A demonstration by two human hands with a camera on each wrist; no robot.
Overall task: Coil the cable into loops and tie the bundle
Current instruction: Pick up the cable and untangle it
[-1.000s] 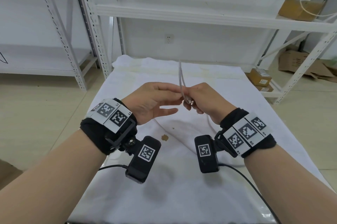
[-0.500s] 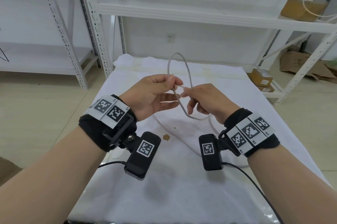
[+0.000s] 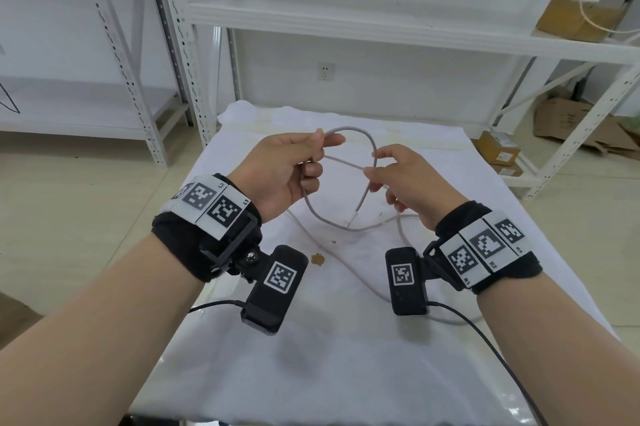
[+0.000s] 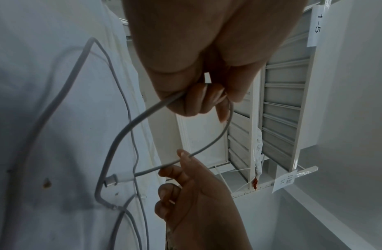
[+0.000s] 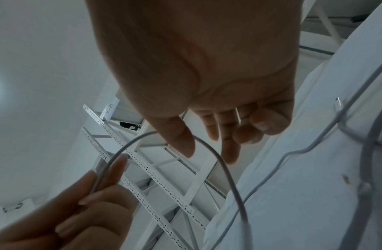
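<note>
A thin grey cable [image 3: 356, 130] forms one open loop in the air between my hands. My left hand [image 3: 287, 166] pinches two strands of it between thumb and fingers at the loop's left side, as the left wrist view [image 4: 125, 133] shows closely. My right hand [image 3: 398, 176] holds the cable lightly between thumb and forefinger at the crossing, its other fingers loosely curled. From there the white plug end [image 3: 352, 219] hangs down. The remaining cable [image 5: 301, 150] trails over the cloth below and to the right.
The table is covered with a white cloth [image 3: 346, 356] bearing a small brown stain [image 3: 317, 258]. White metal shelving [image 3: 346, 20] stands behind and to both sides. Cardboard boxes [image 3: 498, 148] sit at the right. Black camera leads [image 3: 485, 339] run from my wrists.
My hands, pressed together on a narrow upright fold a second ago, have drawn apart. The fold has opened into a wide loop, and the plug end now hangs below my right fingers.
</note>
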